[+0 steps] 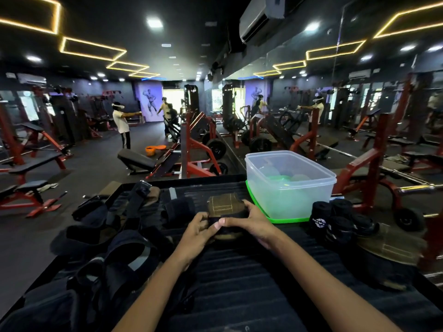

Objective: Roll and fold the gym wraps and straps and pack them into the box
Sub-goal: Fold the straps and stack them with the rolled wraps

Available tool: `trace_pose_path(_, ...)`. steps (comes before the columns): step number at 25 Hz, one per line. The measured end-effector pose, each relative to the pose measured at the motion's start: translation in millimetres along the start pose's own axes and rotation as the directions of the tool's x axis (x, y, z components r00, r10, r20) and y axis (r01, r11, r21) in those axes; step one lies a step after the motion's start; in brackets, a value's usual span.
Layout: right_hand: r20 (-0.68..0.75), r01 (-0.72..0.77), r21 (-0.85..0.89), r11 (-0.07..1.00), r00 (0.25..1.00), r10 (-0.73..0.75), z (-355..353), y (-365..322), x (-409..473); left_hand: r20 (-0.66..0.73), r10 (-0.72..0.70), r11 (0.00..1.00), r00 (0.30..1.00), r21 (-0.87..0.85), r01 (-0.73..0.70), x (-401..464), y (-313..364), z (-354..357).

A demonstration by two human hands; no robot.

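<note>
- Nearest us, our 2 bare forearms reach forward over the dark ribbed mat (pixel 239 283) that covers the work surface.
- Our left hand (pixel 197 232) and right hand (pixel 249 221) meet at the middle of the mat, both with fingers curled around a black and brown strap (pixel 225 210); the thumbs press on its dark rolled part while the brown stitched end stands up behind the fingers.
- A loose pile of black straps (pixel 115 236) lies on the left of the mat, tangled and unrolled.
- The clear plastic box (pixel 290 185) stands open just beyond our right hand, resting on its green lid (pixel 282 220); what lies inside is too hazy to tell.
- A cluster of rolled black wraps (pixel 335 221) sits just right of the box, on the mat.
- Beyond the surface we see red gym benches (pixel 36 168) and 1 person in a white shirt (pixel 121 123) standing far off.
</note>
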State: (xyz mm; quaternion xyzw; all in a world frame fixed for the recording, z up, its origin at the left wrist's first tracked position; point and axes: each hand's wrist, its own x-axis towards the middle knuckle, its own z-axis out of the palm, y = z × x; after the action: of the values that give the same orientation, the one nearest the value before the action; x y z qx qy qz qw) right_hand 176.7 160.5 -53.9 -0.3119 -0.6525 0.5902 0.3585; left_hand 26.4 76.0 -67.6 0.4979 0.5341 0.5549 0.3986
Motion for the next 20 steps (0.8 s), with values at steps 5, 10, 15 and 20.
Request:
trace_pose_path(5,-0.097,-0.004,-0.258,0.966,0.995,-0.022,-21,-2,-26,0.115,-0.025,0.992,0.993,0.123,0.011,4,-6,8)
trace_pose_path(10,-0.329,-0.045,-0.453,0.891,0.937,-0.120,-59,-9,-80,0.066,0.038,0.897,0.997,0.438,-0.063,12,-17,5)
trace_pose_path(15,-0.418,-0.050,-0.580,0.813,0.875,-0.244,-90,1,-130,0.140,-0.027,0.862,0.990,0.504,-0.048,12,-20,12)
trace_pose_path(20,-0.537,-0.141,-0.679,0.720,0.765,-0.356,-98,5,-136,0.149,-0.014,0.832,0.989,0.550,-0.071,6,-15,14)
